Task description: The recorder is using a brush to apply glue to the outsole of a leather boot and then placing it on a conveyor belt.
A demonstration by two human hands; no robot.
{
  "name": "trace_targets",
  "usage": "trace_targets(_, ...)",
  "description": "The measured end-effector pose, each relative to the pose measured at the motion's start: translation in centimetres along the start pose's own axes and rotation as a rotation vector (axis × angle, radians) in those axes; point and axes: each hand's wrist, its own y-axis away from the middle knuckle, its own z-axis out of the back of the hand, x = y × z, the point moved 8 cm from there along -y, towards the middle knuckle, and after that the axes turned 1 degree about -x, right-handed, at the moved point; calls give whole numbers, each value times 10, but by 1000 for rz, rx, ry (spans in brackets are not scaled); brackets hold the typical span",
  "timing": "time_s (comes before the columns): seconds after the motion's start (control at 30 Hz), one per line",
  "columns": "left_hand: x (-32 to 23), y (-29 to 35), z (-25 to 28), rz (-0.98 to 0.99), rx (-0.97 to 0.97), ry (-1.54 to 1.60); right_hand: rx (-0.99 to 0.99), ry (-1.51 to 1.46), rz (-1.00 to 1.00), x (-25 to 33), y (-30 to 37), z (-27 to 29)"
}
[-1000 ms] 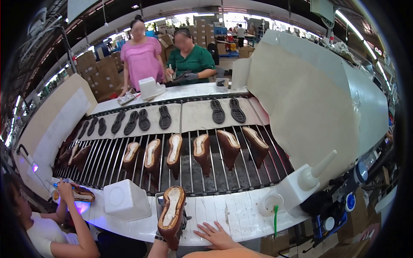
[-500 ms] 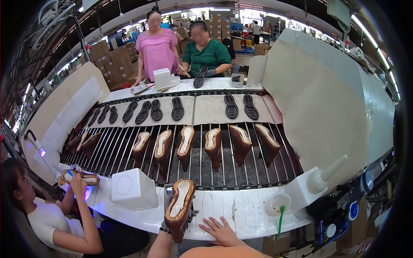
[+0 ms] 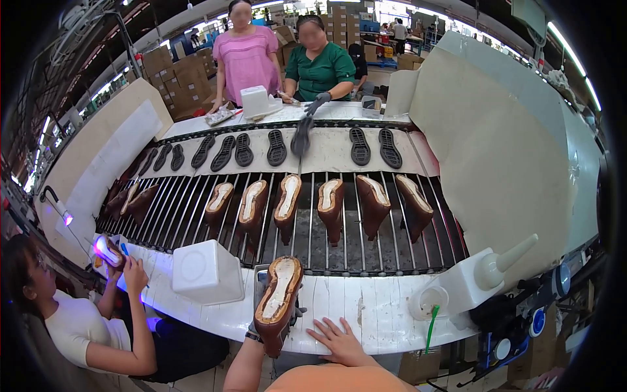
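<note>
The left hand (image 3: 261, 325), in a dark glove, grips a brown leather shoe upper on its last (image 3: 277, 302) from beneath, fingers wrapped around the lower part, its pale cream bottom facing up. The shoe stands tilted over the near edge of the white workbench (image 3: 366, 307), just in front of the metal-rod conveyor rack (image 3: 307, 235). Compared with a second ago the shoe sits a little higher and more upright in the view, and the whole scene has slid downward, so the far bench shows more fully.

The right hand (image 3: 339, 340) lies flat on the white bench, fingers spread and holding nothing, just right of the shoe; it has barely moved.

On the rack, a row of brown lasted shoes (image 3: 330, 202) lies sole-side up, in much the same places as before. Beyond them, black rubber outsoles (image 3: 277, 147) lie on a cream sheet. A co-worker's gloved hand (image 3: 317, 104) in the green top now reaches down to an outsole at the belt's edge, where earlier it was on the far table.

A white square plastic container (image 3: 206, 271) stands left of the held shoe, and a white squeeze bottle with a cone nozzle (image 3: 483, 277) to the right. At lower left, a seated person holds another shoe under a violet lamp (image 3: 104, 248).
</note>
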Motion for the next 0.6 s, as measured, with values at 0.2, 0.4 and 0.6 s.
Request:
trace_targets(0.2, 3, -3, -7, -47, 42, -105, 6, 24, 7, -4, -1, -3)
trace_targets(0.4, 13, 1, -13, 64, 100, -12, -14, 8, 8, -1, 1, 2)
trace_targets(0.6, 3, -1, -1, 76, 91, 22, -13, 21, -6, -3, -2, 6)
